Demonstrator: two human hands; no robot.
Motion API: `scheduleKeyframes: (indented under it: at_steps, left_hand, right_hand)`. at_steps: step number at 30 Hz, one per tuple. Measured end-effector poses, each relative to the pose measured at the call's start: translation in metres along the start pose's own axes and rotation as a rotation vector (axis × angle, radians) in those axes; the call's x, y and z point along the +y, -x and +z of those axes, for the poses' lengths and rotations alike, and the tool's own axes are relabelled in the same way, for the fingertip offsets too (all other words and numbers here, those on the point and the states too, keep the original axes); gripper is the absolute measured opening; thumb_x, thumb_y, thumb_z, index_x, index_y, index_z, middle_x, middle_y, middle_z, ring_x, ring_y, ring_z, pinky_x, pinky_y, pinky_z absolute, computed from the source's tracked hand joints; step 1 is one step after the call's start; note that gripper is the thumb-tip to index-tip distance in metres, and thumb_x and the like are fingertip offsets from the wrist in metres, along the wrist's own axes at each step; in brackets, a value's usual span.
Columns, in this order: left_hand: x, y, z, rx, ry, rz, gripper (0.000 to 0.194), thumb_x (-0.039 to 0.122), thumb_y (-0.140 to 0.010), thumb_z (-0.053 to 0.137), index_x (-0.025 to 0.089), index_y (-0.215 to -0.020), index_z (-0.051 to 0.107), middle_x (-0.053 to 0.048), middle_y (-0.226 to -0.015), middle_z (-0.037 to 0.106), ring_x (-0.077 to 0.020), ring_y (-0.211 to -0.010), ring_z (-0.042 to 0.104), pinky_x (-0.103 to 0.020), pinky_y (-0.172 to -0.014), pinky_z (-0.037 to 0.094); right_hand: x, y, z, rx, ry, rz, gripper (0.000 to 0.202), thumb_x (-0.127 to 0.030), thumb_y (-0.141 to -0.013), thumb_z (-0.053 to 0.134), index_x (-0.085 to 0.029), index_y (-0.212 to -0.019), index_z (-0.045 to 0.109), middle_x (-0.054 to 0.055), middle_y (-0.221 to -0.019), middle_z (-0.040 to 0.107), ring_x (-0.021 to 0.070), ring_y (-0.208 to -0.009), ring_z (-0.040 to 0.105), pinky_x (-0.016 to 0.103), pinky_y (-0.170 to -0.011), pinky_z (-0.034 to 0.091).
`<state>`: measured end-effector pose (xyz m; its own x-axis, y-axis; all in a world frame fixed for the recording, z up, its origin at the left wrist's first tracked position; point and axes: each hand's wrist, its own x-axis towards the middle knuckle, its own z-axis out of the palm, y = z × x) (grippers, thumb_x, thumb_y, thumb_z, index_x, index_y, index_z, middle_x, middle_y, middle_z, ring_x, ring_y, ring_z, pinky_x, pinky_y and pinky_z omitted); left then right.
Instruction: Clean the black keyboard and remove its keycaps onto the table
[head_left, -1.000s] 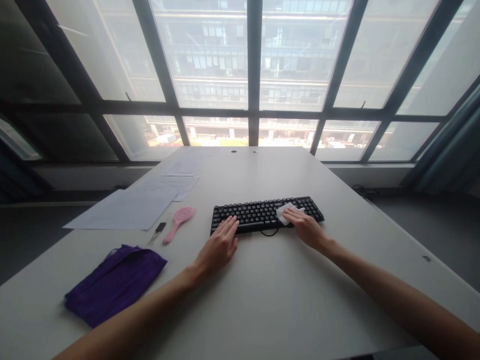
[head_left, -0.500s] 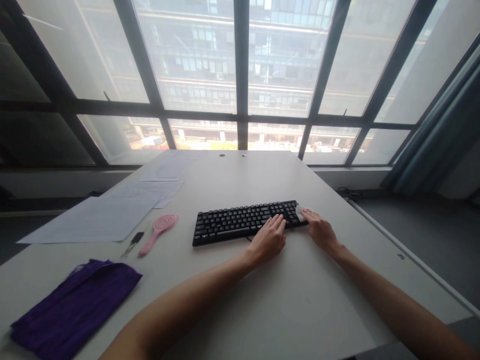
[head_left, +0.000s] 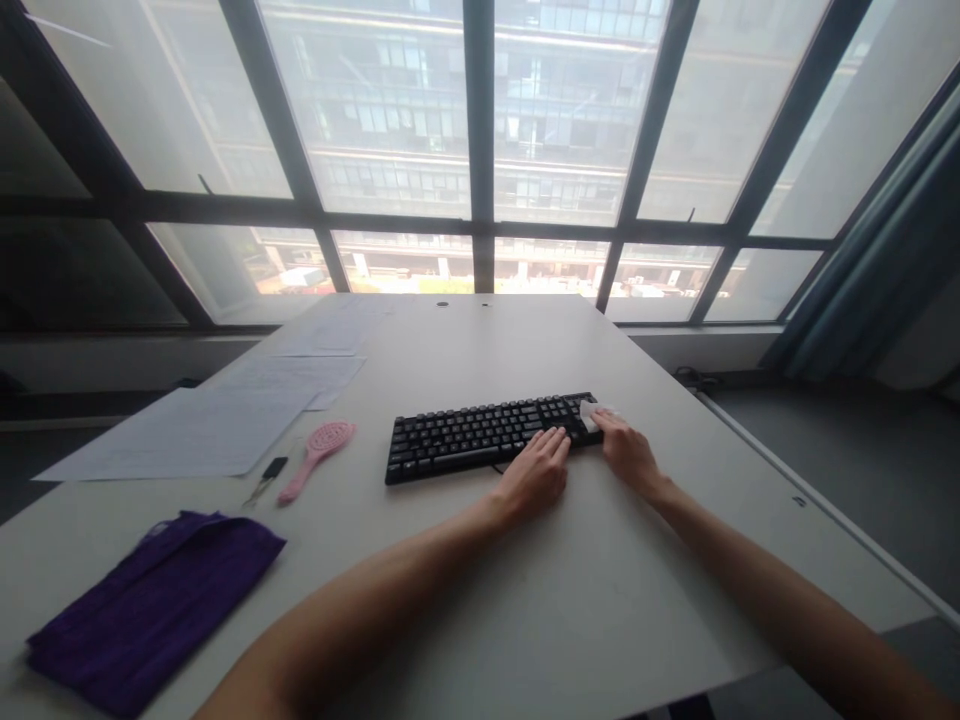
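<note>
L hand (head_left: 536, 468) flat, fingers tog., on near edge of black kbd (head_left: 457, 437) mid-worktop (head_left: 465, 350), prob. to steady it; R hand (head_left: 628, 452) presses white tissue (head_left: 589, 416) on its R end, pinch or not: can't tell. Pink brush (head_left: 328, 438) & purple cloth (head_left: 157, 610) well L, apparently clear of hands.

We see matt black plastic on the keyboard (head_left: 457, 436) and a thin white wipe (head_left: 588, 414), paper or cloth, we cannot tell which. The tabletop (head_left: 600, 590) looks smooth, faintly glossy; the hairbrush (head_left: 322, 446) is plastic, the purple bundle (head_left: 157, 610) matt, creased cloth, the sheets (head_left: 184, 437) smooth paper.
</note>
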<state>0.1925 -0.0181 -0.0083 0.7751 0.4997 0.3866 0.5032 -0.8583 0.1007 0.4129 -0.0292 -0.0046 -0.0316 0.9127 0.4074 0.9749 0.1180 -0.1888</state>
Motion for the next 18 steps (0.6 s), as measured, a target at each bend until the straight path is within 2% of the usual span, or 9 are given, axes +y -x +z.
scheduleKeyframes:
  at_steps: [3,6,8,12,15,18]
  left_hand:
    - [-0.001,0.0,0.002,0.012,0.0,-0.002,0.055,0.019,-0.091,0.045,0.002,-0.144,0.043,-0.021,-0.154,0.041,-0.0284,-0.147,0.034,-0.042,-0.123,0.025]
    - [-0.002,0.0,0.003,0.031,0.023,-0.02,0.054,0.018,-0.091,0.046,0.003,-0.143,0.044,-0.022,-0.153,0.043,-0.0295,-0.146,0.036,-0.044,-0.122,0.027]
    - [-0.003,0.001,0.002,0.05,0.054,-0.026,0.053,0.019,-0.092,0.046,0.006,-0.143,0.045,-0.021,-0.151,0.046,-0.0294,-0.145,0.038,-0.046,-0.121,0.03]
    - [-0.004,0.002,-0.001,0.104,0.117,-0.005,0.05,0.017,-0.091,0.046,0.01,-0.14,0.048,-0.019,-0.145,0.053,-0.028,-0.142,0.041,-0.047,-0.12,0.032]
    - [-0.004,0.003,0.0,0.117,0.122,0.003,0.051,0.016,-0.09,0.047,0.01,-0.14,0.047,-0.019,-0.144,0.053,-0.0281,-0.142,0.042,-0.048,-0.119,0.033]
    - [-0.003,0.002,0.001,0.084,0.083,-0.011,0.053,0.015,-0.088,0.046,0.008,-0.14,0.047,-0.021,-0.148,0.049,-0.0289,-0.143,0.041,-0.048,-0.119,0.034]
  right_hand:
    - [-0.007,-0.018,-0.002,-0.028,-0.001,0.142,0.046,-0.008,-0.094,0.037,-0.018,-0.129,0.066,0.01,-0.141,0.06,0.0231,-0.129,0.058,0.033,-0.107,0.046]
    - [-0.027,-0.037,0.001,-0.051,-0.019,0.19,0.042,-0.01,-0.095,0.04,-0.018,-0.125,0.068,0.011,-0.139,0.062,0.0249,-0.124,0.062,0.034,-0.103,0.048]
    - [-0.043,-0.047,0.005,-0.068,-0.059,0.115,0.042,-0.01,-0.094,0.042,-0.018,-0.125,0.068,0.011,-0.138,0.063,0.0243,-0.126,0.06,0.034,-0.105,0.046]
    - [-0.063,-0.058,0.011,-0.14,-0.2,-0.162,0.047,-0.005,-0.089,0.046,-0.019,-0.129,0.067,0.008,-0.142,0.06,0.0197,-0.134,0.053,0.032,-0.113,0.039]
    - [-0.056,-0.062,0.012,-0.16,-0.229,-0.24,0.052,-0.002,-0.085,0.046,-0.019,-0.13,0.066,0.007,-0.142,0.06,0.0182,-0.135,0.052,0.032,-0.115,0.038]
    - [-0.035,-0.062,0.009,-0.136,-0.156,-0.17,0.052,-0.002,-0.086,0.046,-0.02,-0.131,0.065,0.006,-0.143,0.059,0.0193,-0.135,0.053,0.032,-0.113,0.04]
